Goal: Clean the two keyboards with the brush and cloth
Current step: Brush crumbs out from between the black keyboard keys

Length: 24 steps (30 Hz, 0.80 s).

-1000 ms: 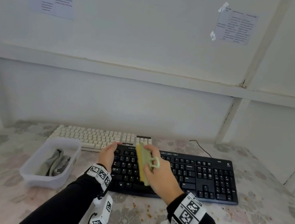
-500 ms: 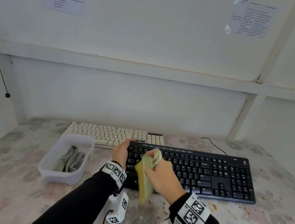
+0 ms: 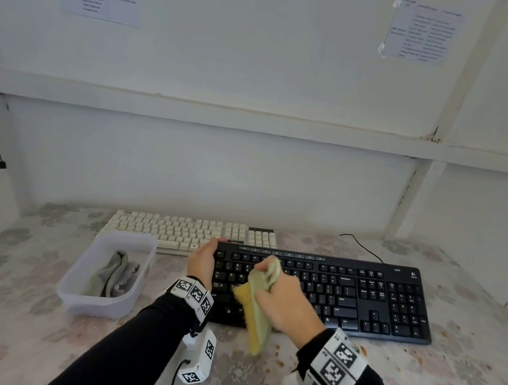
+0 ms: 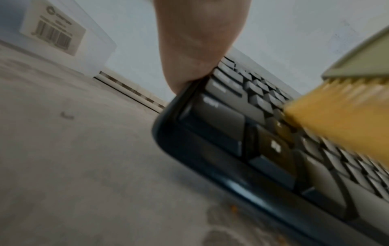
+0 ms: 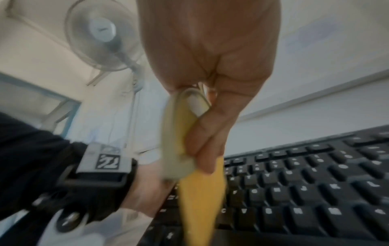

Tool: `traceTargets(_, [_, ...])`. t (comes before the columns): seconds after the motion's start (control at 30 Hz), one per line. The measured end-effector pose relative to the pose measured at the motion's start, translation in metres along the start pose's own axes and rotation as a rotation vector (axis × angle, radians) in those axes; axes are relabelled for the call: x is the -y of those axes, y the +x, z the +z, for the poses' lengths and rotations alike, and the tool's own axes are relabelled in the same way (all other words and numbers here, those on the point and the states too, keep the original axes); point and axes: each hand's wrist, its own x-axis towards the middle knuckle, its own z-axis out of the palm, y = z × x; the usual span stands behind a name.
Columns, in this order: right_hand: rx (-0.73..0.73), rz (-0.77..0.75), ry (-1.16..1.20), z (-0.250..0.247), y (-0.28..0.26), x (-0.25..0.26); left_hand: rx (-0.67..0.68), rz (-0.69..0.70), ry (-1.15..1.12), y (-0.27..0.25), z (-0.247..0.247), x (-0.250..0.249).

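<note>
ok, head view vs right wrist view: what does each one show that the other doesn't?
Head only: the white keyboard, the plastic tub with a grey cloth in it, orange crumbs on the table, papers on the wall.

Right wrist only: a fan mounted on the wall, fingers curled round the brush handle seen close up.

Both: the black keyboard, the brush in the right hand, its yellow bristles at the keyboard's left end.

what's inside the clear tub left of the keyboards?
A crumpled grey cloth lies in the plastic tub. Whatever might sit beneath the cloth is covered and cannot be seen.
</note>
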Motion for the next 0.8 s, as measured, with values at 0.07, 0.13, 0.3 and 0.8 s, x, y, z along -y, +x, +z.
traceTargets(0.07, [-0.141,-0.042,0.036,-0.014,0.004,-0.004,-0.012,-0.01,-0.006,-0.003,0.001,-0.002])
traceTargets(0.13, [-0.29,-0.098,0.021,-0.023,0.007,-0.012,-0.024,-0.01,0.004,-0.005,0.001,-0.003])
traceTargets(0.3, [-0.147,-0.019,-0.049,-0.03,-0.004,-0.027,-0.053,-0.007,0.02,-0.008,0.002,-0.004])
traceTargets(0.8, [-0.26,0.036,-0.084,-0.082,-0.026,-0.078,-0.094,0.042,0.036,-0.006,0.004,-0.001])
